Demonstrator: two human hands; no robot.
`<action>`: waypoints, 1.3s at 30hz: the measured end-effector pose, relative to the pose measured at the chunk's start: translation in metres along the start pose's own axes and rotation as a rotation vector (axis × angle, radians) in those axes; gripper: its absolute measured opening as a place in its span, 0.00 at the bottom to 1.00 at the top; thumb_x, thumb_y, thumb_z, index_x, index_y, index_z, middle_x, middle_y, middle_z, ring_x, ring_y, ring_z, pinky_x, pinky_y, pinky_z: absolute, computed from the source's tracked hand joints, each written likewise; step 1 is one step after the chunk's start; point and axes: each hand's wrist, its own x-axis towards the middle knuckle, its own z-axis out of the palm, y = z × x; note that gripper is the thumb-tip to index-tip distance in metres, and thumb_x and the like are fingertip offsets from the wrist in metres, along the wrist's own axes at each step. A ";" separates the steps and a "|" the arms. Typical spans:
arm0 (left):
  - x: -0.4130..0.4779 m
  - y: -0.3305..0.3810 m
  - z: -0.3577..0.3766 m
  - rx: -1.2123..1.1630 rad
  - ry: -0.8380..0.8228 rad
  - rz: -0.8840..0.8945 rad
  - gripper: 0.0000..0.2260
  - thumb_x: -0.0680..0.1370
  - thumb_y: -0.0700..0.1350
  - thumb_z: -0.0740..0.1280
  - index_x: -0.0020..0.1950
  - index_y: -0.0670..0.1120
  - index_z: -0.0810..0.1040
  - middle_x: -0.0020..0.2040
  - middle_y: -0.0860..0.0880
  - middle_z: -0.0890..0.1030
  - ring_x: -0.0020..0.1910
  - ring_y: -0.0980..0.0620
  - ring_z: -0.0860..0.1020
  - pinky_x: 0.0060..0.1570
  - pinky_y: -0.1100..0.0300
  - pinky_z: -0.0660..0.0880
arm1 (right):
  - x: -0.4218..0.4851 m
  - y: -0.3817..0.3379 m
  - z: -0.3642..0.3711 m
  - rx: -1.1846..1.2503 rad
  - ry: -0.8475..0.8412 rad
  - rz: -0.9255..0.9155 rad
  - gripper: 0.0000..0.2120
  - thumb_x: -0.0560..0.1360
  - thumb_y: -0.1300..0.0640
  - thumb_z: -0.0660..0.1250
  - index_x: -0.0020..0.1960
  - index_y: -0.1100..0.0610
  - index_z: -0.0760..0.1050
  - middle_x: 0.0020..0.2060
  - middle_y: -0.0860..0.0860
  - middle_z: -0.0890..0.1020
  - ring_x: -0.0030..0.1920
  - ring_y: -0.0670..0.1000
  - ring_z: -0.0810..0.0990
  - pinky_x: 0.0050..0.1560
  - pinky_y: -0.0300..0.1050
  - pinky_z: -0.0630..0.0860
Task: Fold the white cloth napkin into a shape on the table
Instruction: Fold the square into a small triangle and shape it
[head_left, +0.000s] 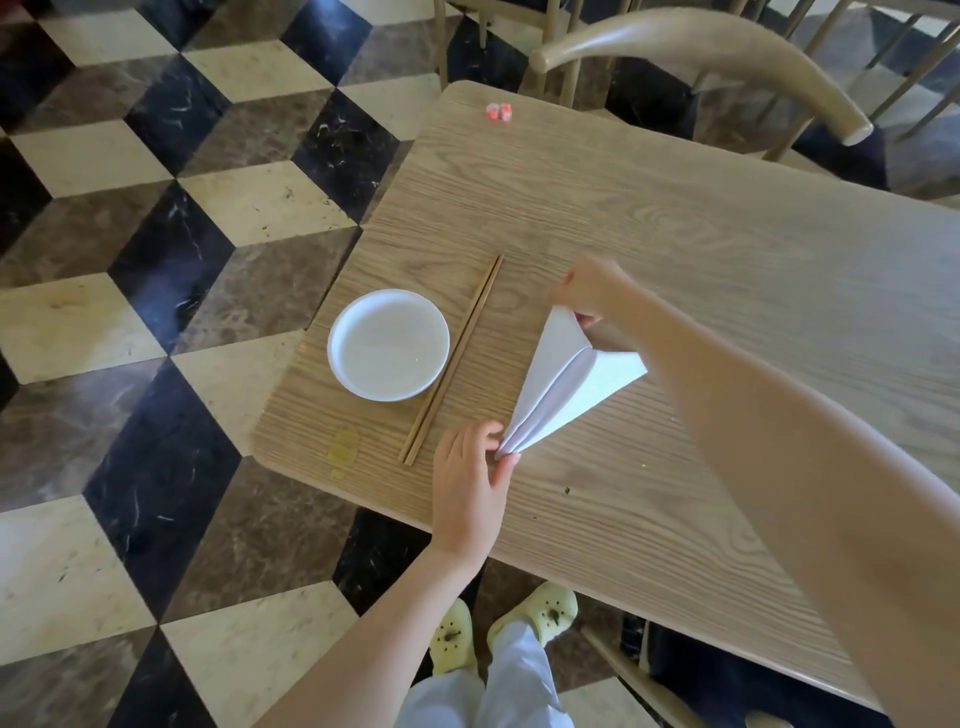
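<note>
The white cloth napkin (563, 382) lies on the wooden table (675, 249), folded into a long narrow kite-like triangle with layered flaps. Its sharp tip points toward me and its wide end lies farther away. My left hand (470, 491) pinches the sharp near tip between thumb and fingers. My right hand (589, 291) reaches across from the right and holds the far upper corner of one flap, lifting it slightly off the table. The other flap lies flat to the right.
A white round plate (388, 345) sits left of the napkin, with a pair of wooden chopsticks (452, 361) between them. A small pink and white object (500, 110) lies near the far table edge. A wooden chair (727, 57) stands behind the table. The near table edge runs diagonally.
</note>
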 end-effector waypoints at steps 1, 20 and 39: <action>0.000 0.000 0.000 -0.001 -0.005 0.005 0.18 0.69 0.41 0.75 0.54 0.47 0.72 0.42 0.50 0.80 0.44 0.57 0.72 0.52 0.68 0.64 | -0.001 -0.006 0.005 -0.019 0.050 -0.032 0.07 0.74 0.58 0.63 0.38 0.58 0.72 0.33 0.54 0.76 0.31 0.53 0.74 0.21 0.36 0.70; 0.000 0.013 0.000 0.124 0.017 -0.069 0.09 0.70 0.42 0.73 0.49 0.42 0.78 0.40 0.48 0.80 0.43 0.55 0.68 0.41 0.59 0.74 | -0.052 0.042 -0.013 0.246 0.443 0.023 0.15 0.71 0.64 0.52 0.49 0.66 0.75 0.42 0.61 0.81 0.42 0.62 0.78 0.45 0.57 0.79; 0.000 0.013 -0.002 0.127 -0.061 -0.020 0.10 0.71 0.44 0.73 0.49 0.43 0.78 0.40 0.49 0.81 0.42 0.50 0.74 0.45 0.59 0.69 | -0.064 0.100 0.007 -0.066 0.352 -0.022 0.09 0.73 0.60 0.64 0.52 0.58 0.78 0.54 0.58 0.76 0.55 0.60 0.76 0.52 0.49 0.73</action>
